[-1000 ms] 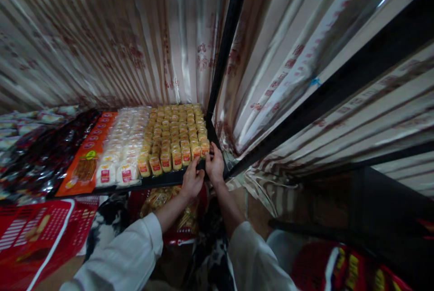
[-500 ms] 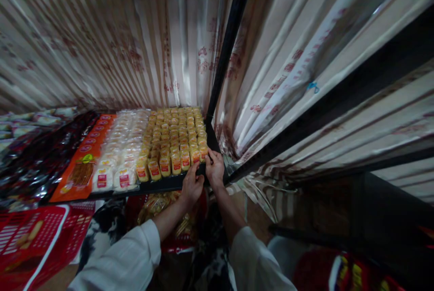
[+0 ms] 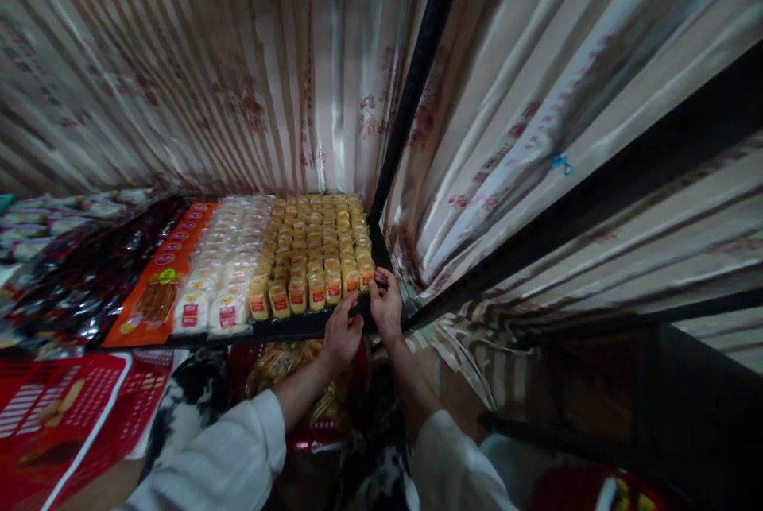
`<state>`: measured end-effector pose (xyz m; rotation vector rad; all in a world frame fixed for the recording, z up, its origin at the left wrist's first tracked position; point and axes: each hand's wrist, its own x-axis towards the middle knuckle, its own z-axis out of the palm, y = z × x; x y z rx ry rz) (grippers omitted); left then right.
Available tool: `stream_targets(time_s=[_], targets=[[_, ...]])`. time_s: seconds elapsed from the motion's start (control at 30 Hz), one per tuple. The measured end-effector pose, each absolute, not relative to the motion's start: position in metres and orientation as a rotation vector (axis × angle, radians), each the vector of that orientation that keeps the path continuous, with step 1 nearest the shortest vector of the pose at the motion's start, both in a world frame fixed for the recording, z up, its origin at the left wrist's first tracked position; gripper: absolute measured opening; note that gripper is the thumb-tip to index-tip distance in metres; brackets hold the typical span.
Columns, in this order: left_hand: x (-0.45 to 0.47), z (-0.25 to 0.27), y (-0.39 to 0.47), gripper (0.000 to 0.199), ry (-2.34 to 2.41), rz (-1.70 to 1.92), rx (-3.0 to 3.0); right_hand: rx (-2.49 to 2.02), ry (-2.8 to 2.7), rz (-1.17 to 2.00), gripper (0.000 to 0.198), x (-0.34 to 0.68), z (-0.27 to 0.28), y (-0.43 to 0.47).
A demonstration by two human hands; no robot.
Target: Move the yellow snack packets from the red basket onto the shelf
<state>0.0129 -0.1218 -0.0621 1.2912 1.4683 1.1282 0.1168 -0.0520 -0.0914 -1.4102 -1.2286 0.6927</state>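
Note:
Small yellow plastic-wrapped cakes (image 3: pixel 320 253) stand packed in several rows at the right end of a black shelf (image 3: pixel 286 328). My right hand (image 3: pixel 387 304) is at the right front corner of these rows. Its fingertips touch the side of the last front packet (image 3: pixel 366 272), with thumb and forefinger apart. Just left of it, my left hand (image 3: pixel 344 332) reaches up to the shelf's front edge, fingers extended close to the front row and thumb apart. I see nothing held in either hand, though the undersides of the fingers are hidden.
White wrapped cakes (image 3: pixel 228 312), an orange snack bag (image 3: pixel 156 288) and dark shiny packets (image 3: pixel 89 272) lie further left. Red baskets (image 3: pixel 113 408) stand below. A black post (image 3: pixel 411 90) rises at the corner before striped curtains (image 3: pixel 286 82).
The view has shifted slightly, so the shelf appears further right. Both hands stay at the right front corner; the left fingers sit a little lower against the front row.

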Motion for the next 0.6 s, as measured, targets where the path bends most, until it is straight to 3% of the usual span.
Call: stream_targets(time_s=[0.33, 0.5, 0.6], targets=[[-0.01, -0.069, -0.175, 0.029, 1.593, 1.123, 1.35, -1.413, -1.271, 0.594, 0.046, 0.108, -0.072, -0.1], [-0.05, -0.088, -0.223, 0.032, 1.645, 0.919, 1.359, -1.379, -1.339, 0.837, 0.034, 0.074, -0.08, -0.17], [-0.075, -0.109, -0.24, 0.031, 1.74, 0.614, 1.33, -1.42, -1.622, 1.052, 0.027, 0.051, -0.106, -0.202]])
